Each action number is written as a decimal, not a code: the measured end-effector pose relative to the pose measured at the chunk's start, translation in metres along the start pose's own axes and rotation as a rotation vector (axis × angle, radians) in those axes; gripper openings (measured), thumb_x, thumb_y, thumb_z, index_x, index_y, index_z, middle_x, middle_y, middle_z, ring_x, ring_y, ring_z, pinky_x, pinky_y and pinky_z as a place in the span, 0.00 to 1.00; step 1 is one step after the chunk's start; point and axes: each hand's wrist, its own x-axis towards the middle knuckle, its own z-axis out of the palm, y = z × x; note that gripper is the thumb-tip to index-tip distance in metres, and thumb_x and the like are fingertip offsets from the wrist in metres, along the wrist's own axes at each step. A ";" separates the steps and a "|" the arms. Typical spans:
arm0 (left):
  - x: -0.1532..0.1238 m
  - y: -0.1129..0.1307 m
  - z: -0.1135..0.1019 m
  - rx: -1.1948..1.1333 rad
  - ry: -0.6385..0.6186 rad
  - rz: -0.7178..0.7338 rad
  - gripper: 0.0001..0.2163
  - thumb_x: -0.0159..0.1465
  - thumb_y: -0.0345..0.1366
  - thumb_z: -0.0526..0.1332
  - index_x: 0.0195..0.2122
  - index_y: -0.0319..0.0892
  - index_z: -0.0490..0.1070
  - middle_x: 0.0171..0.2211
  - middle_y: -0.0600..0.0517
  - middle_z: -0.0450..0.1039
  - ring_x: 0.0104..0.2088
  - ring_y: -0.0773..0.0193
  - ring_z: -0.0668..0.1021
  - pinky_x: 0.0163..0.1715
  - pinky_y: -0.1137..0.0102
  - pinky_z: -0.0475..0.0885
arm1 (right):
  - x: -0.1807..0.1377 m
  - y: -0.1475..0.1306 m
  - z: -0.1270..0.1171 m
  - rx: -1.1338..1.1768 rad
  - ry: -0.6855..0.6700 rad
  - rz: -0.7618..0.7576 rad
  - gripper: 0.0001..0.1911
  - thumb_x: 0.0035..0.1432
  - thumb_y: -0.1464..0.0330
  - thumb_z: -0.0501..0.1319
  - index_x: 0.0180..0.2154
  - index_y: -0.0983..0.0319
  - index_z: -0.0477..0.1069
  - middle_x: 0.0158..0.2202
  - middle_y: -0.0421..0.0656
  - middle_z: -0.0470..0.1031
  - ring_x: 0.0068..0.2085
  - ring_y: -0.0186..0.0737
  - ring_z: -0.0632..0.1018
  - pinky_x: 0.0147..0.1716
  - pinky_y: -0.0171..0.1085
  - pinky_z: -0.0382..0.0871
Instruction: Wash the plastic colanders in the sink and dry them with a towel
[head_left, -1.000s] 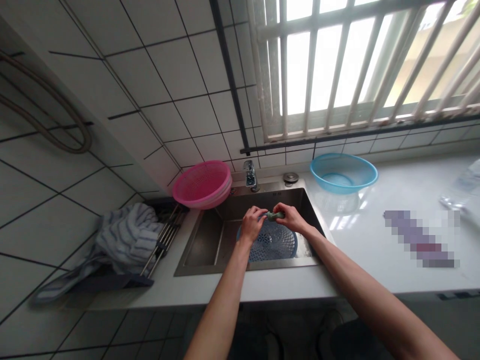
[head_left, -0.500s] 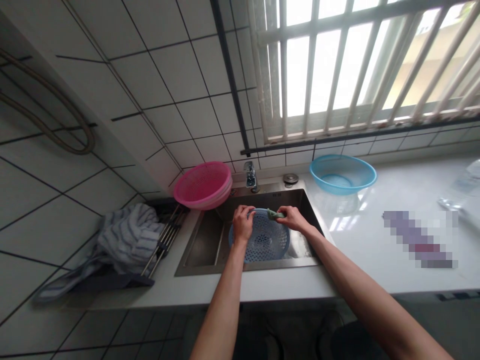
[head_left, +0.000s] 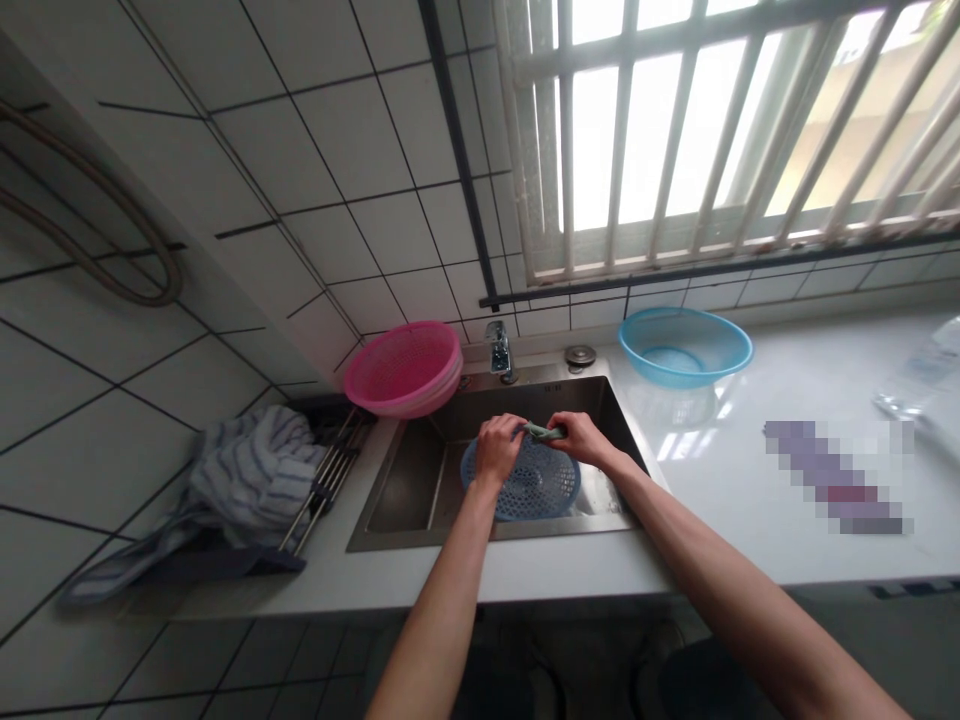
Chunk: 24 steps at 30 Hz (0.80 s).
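A blue perforated colander is held over the steel sink. My left hand is closed on its far rim. My right hand is closed on a small green scrubbing cloth pressed against the rim beside my left hand. Both forearms reach in from the bottom of the view.
A pink colander sits at the sink's back left corner and a tap stands behind the sink. A blue basin rests on the white counter at the right. A striped cloth lies on a dish rack at the left.
My left hand slid along the colander rim, out to the left and back towards the green cloth. The colander turned slightly in the sink. My right hand stayed at the rim.
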 end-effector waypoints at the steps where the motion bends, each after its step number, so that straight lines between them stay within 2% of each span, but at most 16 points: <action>1: 0.000 -0.001 0.000 0.002 0.002 -0.004 0.06 0.71 0.32 0.64 0.45 0.49 0.80 0.48 0.49 0.83 0.52 0.54 0.80 0.56 0.60 0.69 | 0.000 0.000 0.001 -0.005 -0.002 0.017 0.06 0.54 0.68 0.69 0.36 0.61 0.81 0.32 0.41 0.81 0.32 0.38 0.75 0.33 0.34 0.63; 4: -0.001 -0.004 -0.004 0.013 0.063 -0.052 0.06 0.73 0.34 0.64 0.46 0.48 0.80 0.48 0.48 0.83 0.51 0.53 0.80 0.56 0.60 0.69 | 0.001 0.002 0.000 -0.028 0.010 0.075 0.06 0.54 0.68 0.70 0.36 0.61 0.82 0.31 0.42 0.82 0.32 0.39 0.76 0.32 0.34 0.62; 10: -0.004 -0.024 -0.014 -0.027 0.346 -0.353 0.07 0.74 0.35 0.61 0.48 0.45 0.78 0.49 0.45 0.83 0.51 0.52 0.82 0.53 0.63 0.72 | -0.001 0.004 -0.007 -0.051 0.032 0.165 0.04 0.53 0.67 0.70 0.32 0.61 0.82 0.28 0.42 0.81 0.30 0.38 0.75 0.30 0.35 0.60; 12: -0.004 -0.030 -0.014 -0.033 0.372 -0.399 0.08 0.74 0.35 0.60 0.49 0.45 0.78 0.48 0.44 0.83 0.51 0.52 0.83 0.53 0.63 0.73 | -0.001 0.005 -0.008 -0.054 0.049 0.172 0.04 0.53 0.67 0.69 0.31 0.61 0.81 0.28 0.42 0.81 0.30 0.38 0.74 0.30 0.35 0.59; 15: -0.003 -0.028 -0.014 -0.022 0.322 -0.323 0.09 0.72 0.32 0.62 0.49 0.46 0.79 0.50 0.45 0.83 0.53 0.51 0.82 0.56 0.61 0.72 | -0.001 0.006 -0.010 -0.026 0.088 0.130 0.05 0.53 0.66 0.68 0.32 0.61 0.81 0.29 0.41 0.80 0.30 0.38 0.74 0.31 0.35 0.60; 20: -0.002 -0.008 -0.010 -0.030 0.211 -0.056 0.13 0.69 0.30 0.65 0.52 0.50 0.81 0.55 0.50 0.83 0.60 0.53 0.79 0.65 0.57 0.66 | 0.000 0.008 -0.010 0.048 0.103 0.001 0.07 0.53 0.65 0.67 0.35 0.60 0.79 0.33 0.41 0.81 0.34 0.39 0.76 0.35 0.35 0.65; 22: -0.002 -0.002 -0.009 -0.055 0.158 -0.006 0.11 0.70 0.31 0.65 0.50 0.51 0.82 0.54 0.51 0.84 0.59 0.54 0.81 0.64 0.58 0.68 | 0.001 0.007 -0.008 0.057 0.113 -0.030 0.06 0.53 0.66 0.66 0.35 0.60 0.79 0.34 0.41 0.81 0.34 0.40 0.76 0.36 0.35 0.65; 24: -0.003 0.002 -0.008 -0.063 0.134 -0.019 0.09 0.71 0.32 0.64 0.48 0.51 0.83 0.51 0.51 0.85 0.54 0.55 0.83 0.60 0.59 0.71 | 0.001 0.005 -0.007 0.061 0.109 -0.030 0.06 0.53 0.67 0.66 0.35 0.60 0.79 0.34 0.42 0.81 0.35 0.40 0.76 0.36 0.35 0.65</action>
